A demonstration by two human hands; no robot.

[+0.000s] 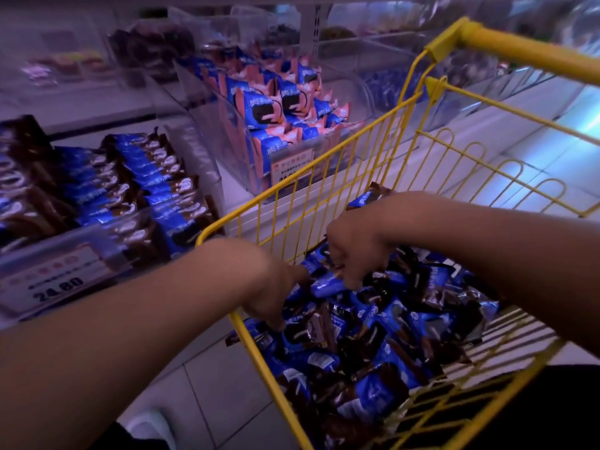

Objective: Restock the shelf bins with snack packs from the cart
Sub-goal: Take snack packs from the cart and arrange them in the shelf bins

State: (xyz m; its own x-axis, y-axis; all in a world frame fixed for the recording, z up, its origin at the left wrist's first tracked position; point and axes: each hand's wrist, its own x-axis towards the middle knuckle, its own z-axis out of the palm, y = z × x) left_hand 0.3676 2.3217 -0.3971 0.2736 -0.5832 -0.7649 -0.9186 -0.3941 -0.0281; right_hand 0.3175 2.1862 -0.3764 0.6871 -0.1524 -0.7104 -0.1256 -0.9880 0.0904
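A person reaches both hands into a yellow wire cart (341,164) heaped with blue-and-brown snack packs (383,345), parked just beside a store shelf. The right hand (355,251) curls its fingers down around a blue pack (328,284) at the top of the heap and appears to have hold of it; the left hand (276,287) dips over the cart's near rim with its fingers bent down into the packs, though whether they have closed on anything cannot be told. The step in hand looks to be gathering packs from the cart. The next move likely calls for lifting a handful clear of the wire rim and carrying it left to the clear bin (136,228) on the lower shelf, where packs of the same colours already lie in neat rows, and laying the new ones in line with them. A price tag (55,274) on that bin's front reads "24.80"; its smaller print is too blurred to read. A second bin (292,131), higher and further back, holds blue-and-pink packs bearing Chinese characters and a picture of a dark sandwich biscuit, with its own partly hidden tag (292,167).
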